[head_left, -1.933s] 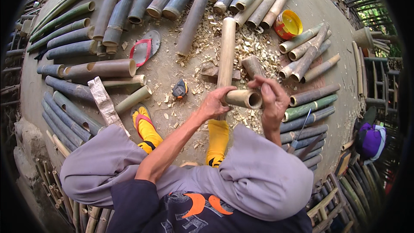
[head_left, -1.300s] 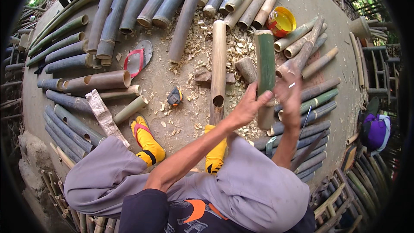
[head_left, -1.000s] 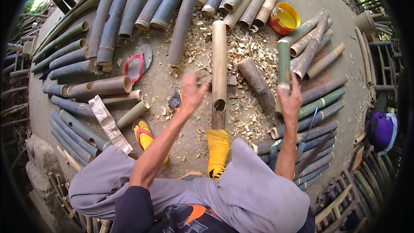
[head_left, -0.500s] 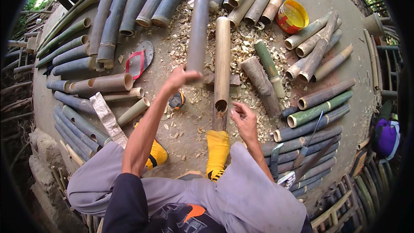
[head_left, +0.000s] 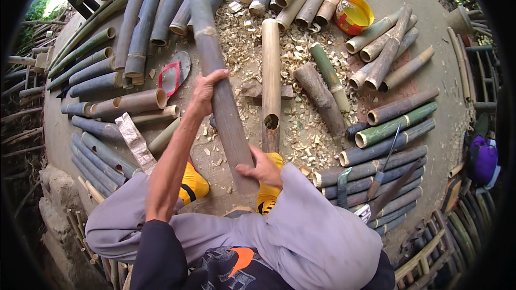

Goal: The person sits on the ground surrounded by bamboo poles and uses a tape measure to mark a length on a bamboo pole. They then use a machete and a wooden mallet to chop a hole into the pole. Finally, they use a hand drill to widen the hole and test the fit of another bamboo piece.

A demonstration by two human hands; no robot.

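A long dark bamboo tube (head_left: 220,94) slants across the space in front of me, its near end between my knees. Around its middle is wrapped my left hand (head_left: 205,90). Close to the tube's lower end, my right hand (head_left: 262,168) grips its right side, thumb across it. Just right of it a pale, peeled bamboo tube (head_left: 271,70) lies with a hole cut near its close end, over a wooden block (head_left: 251,90). My foot in a yellow sock (head_left: 273,161) is at the peeled tube's near end, partly behind my right hand.
Pale wood chips (head_left: 301,48) litter the ground. Bamboo tubes (head_left: 141,27) lie in rows at left, back and right. A yellow-red bucket (head_left: 353,15) stands at the back right. A log (head_left: 321,96), a sandal (head_left: 177,72) and a blade (head_left: 392,193) lie around.
The dark tube has come nearer and tilted, its far end now to the left. My right hand, free before beside the peeled tube, has taken hold of the dark tube's lower end.
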